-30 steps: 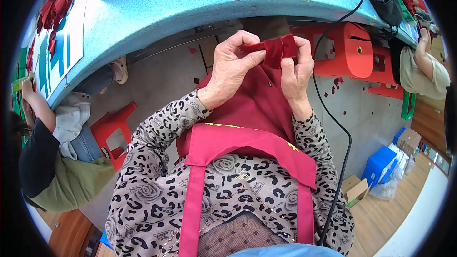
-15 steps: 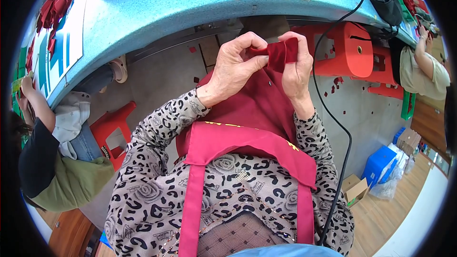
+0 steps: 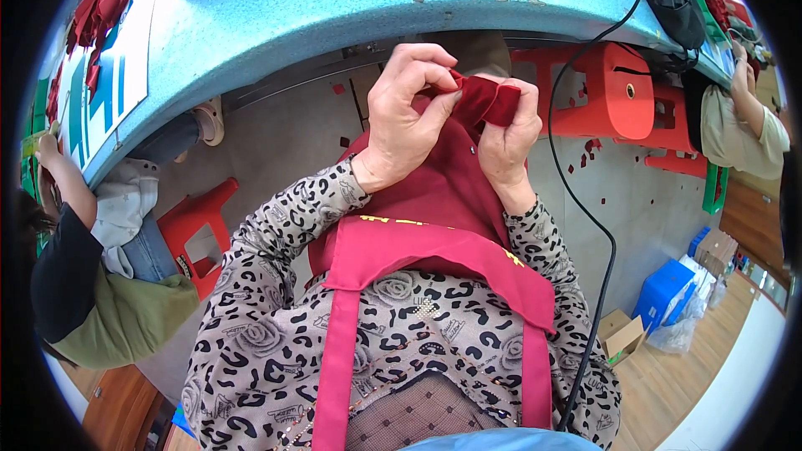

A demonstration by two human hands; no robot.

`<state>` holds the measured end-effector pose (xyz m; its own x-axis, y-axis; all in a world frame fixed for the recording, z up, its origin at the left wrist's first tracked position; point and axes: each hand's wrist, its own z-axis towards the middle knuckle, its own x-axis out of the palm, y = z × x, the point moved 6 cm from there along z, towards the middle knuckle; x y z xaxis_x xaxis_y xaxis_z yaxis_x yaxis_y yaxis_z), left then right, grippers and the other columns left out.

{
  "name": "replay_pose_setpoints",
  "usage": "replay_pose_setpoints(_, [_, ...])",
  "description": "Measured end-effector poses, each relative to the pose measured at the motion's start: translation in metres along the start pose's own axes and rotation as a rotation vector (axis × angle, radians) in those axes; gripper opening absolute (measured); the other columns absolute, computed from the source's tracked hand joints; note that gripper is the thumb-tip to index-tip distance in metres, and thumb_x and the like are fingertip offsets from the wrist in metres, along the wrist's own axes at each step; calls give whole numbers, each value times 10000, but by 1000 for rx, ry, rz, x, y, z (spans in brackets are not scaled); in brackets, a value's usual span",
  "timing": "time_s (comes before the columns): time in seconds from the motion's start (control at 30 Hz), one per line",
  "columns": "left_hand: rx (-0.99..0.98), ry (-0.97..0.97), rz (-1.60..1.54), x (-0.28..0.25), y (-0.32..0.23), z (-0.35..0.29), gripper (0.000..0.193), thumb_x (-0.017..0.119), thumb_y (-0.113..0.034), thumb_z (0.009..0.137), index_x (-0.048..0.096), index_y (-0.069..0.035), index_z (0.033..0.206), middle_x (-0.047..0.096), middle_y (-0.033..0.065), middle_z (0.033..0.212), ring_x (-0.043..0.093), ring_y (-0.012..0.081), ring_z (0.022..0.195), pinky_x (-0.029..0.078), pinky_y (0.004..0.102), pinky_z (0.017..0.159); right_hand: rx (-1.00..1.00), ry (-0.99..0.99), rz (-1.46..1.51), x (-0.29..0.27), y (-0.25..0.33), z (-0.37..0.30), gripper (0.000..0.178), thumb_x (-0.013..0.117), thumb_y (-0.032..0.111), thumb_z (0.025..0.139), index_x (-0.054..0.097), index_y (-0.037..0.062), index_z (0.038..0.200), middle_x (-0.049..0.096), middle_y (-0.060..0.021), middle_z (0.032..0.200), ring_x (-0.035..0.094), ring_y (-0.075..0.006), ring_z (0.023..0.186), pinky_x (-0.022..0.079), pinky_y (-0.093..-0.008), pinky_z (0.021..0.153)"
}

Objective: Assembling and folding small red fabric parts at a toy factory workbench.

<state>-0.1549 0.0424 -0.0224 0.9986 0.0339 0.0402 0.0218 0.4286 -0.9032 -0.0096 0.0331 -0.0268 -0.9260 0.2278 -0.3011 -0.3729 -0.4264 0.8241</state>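
Note:
A dark red velvet ribbon (image 3: 478, 100) is stretched and folded between my two hands, above the lap of my red apron (image 3: 418, 169). My left hand (image 3: 407, 108) pinches its left end between thumb and fingertips. At the other end, my right hand (image 3: 510, 129) grips a folded loop, with the thumb pressed against the cloth. Part of the ribbon is hidden behind the fingers of both hands.
The blue speckled table (image 3: 334, 12) curves across in front of me. A black cable (image 3: 576, 169) runs down my right side from a black pouch (image 3: 675, 10). Red stools (image 3: 614, 92) stand at the right. People work at both sides; a blue box (image 3: 666, 292) sits on the floor.
My left hand has shifted slightly left and turned its fingers upward. My right hand has come down a little, and the ribbon's loop now sits more in its grip.

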Motion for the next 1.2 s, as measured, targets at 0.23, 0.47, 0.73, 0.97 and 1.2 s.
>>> replay_pose_setpoints(0.23, [567,-129,410,-2,-39,-17,219,729,23,614,588,-57,762,568,55,747,546,202,620,431,275,487,-85,-146,43,3,10,-8,145,540,66,868,450,16,970,633,-117,879,627,-193,749,493,-277,662])
replay_pose_setpoints(0.47, [464,-174,442,-13,-52,-28,217,725,27,625,605,-46,791,571,64,738,551,207,606,429,275,480,-164,-197,117,12,24,-8,168,463,-31,839,411,6,994,592,-154,946,598,-202,804,495,-288,710])
replay_pose_setpoints(0.73, [1,-218,199,-49,-37,-45,174,712,20,677,599,-35,798,580,78,736,563,178,614,436,262,514,-207,-239,123,39,38,-20,135,472,-11,861,409,2,980,586,-154,942,598,-203,806,498,-287,712])
replay_pose_setpoints(0.97, [181,-220,321,-60,-41,-35,107,662,-9,766,573,-13,826,581,70,755,552,123,619,423,236,542,-136,-192,53,53,36,-17,147,519,45,877,432,3,987,611,-130,939,607,-181,822,495,-285,720])
replay_pose_setpoints(1.2, [-162,-34,286,-63,-9,-26,143,625,-53,818,545,8,920,588,46,744,526,102,577,415,226,538,-198,-159,-37,61,37,-13,158,534,37,864,433,5,981,621,-131,943,613,-183,808,493,-281,720])
